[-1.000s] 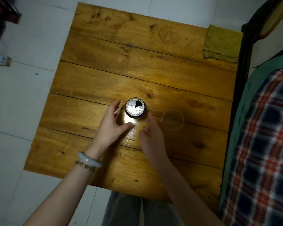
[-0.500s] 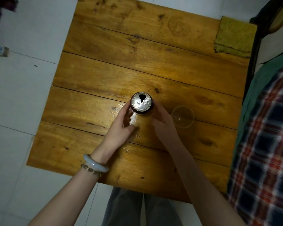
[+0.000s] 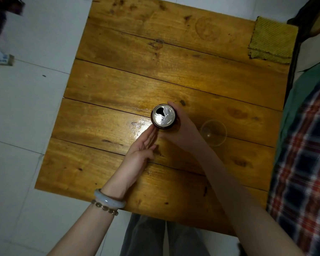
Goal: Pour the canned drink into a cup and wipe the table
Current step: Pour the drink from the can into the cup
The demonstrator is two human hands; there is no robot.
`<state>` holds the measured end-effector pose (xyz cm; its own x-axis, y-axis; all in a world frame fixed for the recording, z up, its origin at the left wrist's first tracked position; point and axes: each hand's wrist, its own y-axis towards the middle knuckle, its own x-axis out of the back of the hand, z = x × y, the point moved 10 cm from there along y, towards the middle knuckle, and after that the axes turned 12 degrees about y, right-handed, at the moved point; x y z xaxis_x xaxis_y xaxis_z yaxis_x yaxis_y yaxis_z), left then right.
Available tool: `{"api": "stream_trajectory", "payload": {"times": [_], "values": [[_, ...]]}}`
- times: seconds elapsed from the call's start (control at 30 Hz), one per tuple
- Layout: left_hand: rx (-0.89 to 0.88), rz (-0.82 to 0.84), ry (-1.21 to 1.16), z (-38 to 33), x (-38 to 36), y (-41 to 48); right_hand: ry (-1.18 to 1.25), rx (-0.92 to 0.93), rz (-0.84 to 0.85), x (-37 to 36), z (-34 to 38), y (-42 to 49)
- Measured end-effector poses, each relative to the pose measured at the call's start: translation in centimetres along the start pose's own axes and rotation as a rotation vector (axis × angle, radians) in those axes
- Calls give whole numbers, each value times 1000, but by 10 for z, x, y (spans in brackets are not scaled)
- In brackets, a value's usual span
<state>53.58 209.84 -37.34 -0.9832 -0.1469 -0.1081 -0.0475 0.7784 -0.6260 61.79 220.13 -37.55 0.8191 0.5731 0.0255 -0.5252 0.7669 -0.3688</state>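
The can [image 3: 163, 115] stands upright mid-table [image 3: 118, 80], already opened. The right hand [image 3: 183, 133] curls round it; the left hand [image 3: 142, 150] lies flat, fingers straight, beside its near side. The cup [image 3: 213, 133] sits just right of the gripping hand, a short tilt away, I'd say.

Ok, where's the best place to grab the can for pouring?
Round the side wall of the can, from the right, as the right hand does. It stands upright, its top is open, and the cup is on that side.
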Motion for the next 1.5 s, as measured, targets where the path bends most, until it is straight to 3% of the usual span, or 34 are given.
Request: {"api": "stream_trajectory", "payload": {"times": [0.27,0.5,0.7,1.03,1.33,1.5], "values": [[-2,-35,-106,3,6,2,-81,128,-181,2,2,6],[-36,-44,-111,-1,11,-1,-140,170,-233,5,15,0],[-63,-248,-211,-9,35,-10,-84,243,-234,10,59,-25],[-87,148,-262,-61,-54,-33,-47,393,-240,77,140,-99],[12,279,-263,-30,-160,-25,-106,361,-303,148,118,-153],[74,272,-272,2,-188,-11,-118,275,-349,171,76,-163]]}}
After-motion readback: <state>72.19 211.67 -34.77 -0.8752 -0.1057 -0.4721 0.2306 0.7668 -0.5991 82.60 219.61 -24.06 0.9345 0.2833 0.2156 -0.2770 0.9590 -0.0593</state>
